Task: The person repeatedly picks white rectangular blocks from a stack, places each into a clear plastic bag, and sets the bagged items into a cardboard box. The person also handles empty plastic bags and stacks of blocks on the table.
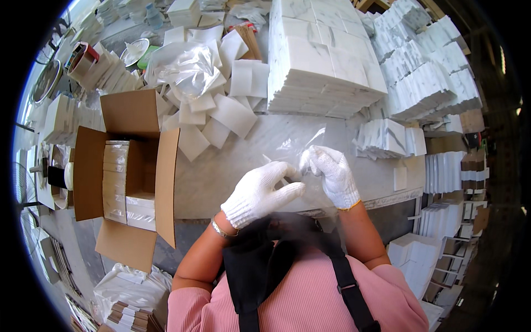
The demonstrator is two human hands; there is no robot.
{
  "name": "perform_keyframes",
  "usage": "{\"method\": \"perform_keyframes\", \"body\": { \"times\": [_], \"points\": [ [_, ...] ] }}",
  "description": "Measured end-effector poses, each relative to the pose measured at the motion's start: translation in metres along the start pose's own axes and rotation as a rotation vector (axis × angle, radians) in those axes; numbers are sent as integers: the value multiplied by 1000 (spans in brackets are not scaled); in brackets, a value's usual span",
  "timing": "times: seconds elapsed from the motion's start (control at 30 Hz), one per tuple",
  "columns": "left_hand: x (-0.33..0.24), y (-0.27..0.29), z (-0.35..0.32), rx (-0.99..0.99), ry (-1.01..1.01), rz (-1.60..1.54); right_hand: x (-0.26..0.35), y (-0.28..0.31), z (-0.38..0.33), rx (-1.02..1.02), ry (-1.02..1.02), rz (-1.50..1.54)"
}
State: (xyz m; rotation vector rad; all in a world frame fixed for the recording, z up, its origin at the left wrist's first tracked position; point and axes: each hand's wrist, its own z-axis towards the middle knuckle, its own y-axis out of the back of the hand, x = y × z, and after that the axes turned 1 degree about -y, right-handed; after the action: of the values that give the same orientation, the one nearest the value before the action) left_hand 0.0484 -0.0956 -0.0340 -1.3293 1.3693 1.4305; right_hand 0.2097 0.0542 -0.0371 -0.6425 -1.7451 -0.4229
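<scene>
White-gloved right hand [331, 172] pinched clear thin plastic film [317, 136] over grey-white marbled tabletop [200, 188]; white-gloved left hand [262, 191] curved just left, hold indeterminable. Open brown cardboard box [90, 172] stood far left.

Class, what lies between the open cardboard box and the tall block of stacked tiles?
Between box and block, the head view shows a loose heap of white tiles topped by crumpled clear plastic.

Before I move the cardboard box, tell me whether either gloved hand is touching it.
No: the left hand and right hand are both over the pale worktop, to the right of the cardboard box, apart from it.
</scene>
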Motion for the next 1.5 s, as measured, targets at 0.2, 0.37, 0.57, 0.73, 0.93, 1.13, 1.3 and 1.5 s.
{"method": "perform_keyframes", "body": {
  "times": [0.2, 0.37, 0.57, 0.73, 0.93, 1.13, 1.3, 1.5],
  "points": [
    [4, -5, 3, -28, -45, 0, -3, -5, 0, -59, 23, -98],
    [5, -3, 2, -42, -78, 14, 5, -7, -1, -49, -47, 3],
    [5, 5, 0, -50, 4, 24, 6, -5, 0, -76, -101, -142],
    [9, 8, -5, -92, 31, 9, 2, -6, 0, -44, -26, -177],
    [8, 1, -5, -127, 22, -65, -12, 3, 0, 2, -62, -125],
    [-6, -4, 1, -99, 65, -121, -14, -11, -1, 20, -18, 11],
    [-4, -7, 8, -121, 30, -96, -22, -9, -3, 95, 33, 158],
    [2, -5, 6, -154, 74, -182, -14, -7, -9, 101, -18, 193]
  ]
}}
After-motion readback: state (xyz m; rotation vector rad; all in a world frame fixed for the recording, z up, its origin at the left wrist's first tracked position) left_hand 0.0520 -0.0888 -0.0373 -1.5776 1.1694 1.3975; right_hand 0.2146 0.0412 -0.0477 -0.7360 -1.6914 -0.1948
